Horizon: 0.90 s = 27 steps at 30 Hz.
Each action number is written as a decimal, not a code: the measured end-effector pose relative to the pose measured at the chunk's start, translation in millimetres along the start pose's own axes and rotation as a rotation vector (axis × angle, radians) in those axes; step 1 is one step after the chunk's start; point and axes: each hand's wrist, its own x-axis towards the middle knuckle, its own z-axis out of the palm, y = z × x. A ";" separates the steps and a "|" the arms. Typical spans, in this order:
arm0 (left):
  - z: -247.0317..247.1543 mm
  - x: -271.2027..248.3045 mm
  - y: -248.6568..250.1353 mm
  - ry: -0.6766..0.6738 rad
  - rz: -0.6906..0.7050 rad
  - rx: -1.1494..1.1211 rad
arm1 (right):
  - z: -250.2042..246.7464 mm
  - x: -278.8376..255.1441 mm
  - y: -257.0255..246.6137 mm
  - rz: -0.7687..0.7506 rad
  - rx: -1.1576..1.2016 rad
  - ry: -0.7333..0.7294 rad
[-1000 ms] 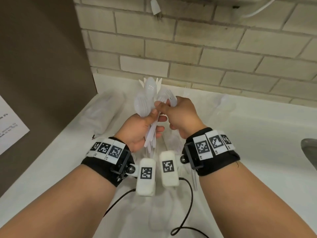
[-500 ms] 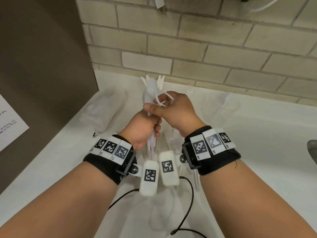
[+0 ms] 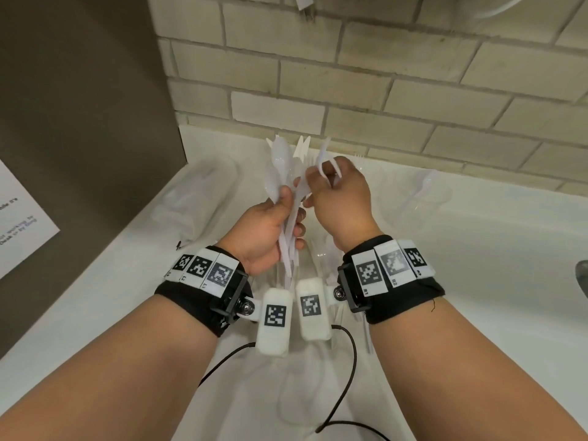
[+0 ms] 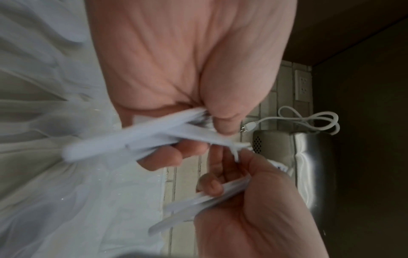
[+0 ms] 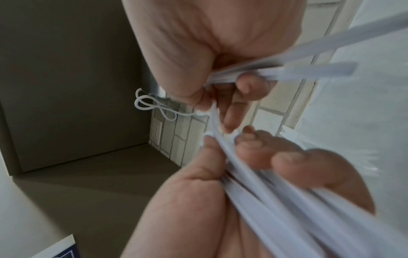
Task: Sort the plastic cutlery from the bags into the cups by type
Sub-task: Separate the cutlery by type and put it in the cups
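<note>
My left hand (image 3: 291, 214) grips a bundle of white plastic cutlery (image 3: 280, 167) by the handles, spoons and forks fanning upward. In the left wrist view the bundle (image 4: 143, 141) crosses the left hand's fingers (image 4: 167, 157). My right hand (image 3: 313, 189), just to the right, pinches a few white pieces (image 3: 324, 157) with fork tines showing; their handles (image 5: 309, 69) stick out of its fist. A clear cup (image 3: 416, 195) with a white piece inside stands at the right. Another clear container (image 3: 200, 192) sits at the left. Crumpled clear bags (image 3: 305, 393) lie on the white counter (image 3: 477, 281) under my wrists.
A brick wall (image 3: 350, 74) closes the back and a brown panel (image 3: 79, 122) the left, with a paper sheet (image 3: 19, 218) on it. A metal edge (image 3: 582, 275) shows at far right. A steel appliance (image 4: 309, 157) and coiled white cord (image 4: 309, 120) hang above.
My right hand has drawn a fork out of the top of the bundle and moved slightly right of it. The left hand keeps gripping the bundle.
</note>
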 end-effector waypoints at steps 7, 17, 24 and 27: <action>-6.6 -0.2 -2.1 0.071 -0.041 0.006 | -10.7 7.8 -8.4 0.029 0.106 0.027; -10.1 -8.3 3.3 -0.105 -0.123 -0.095 | -10.5 5.3 9.1 0.191 0.032 -0.090; -17.5 -9.5 4.1 -0.256 -0.234 -0.243 | -12.6 1.0 9.4 0.288 0.183 -0.324; -14.3 -9.2 2.7 -0.208 -0.226 -0.171 | -9.7 1.8 9.4 0.254 0.146 -0.320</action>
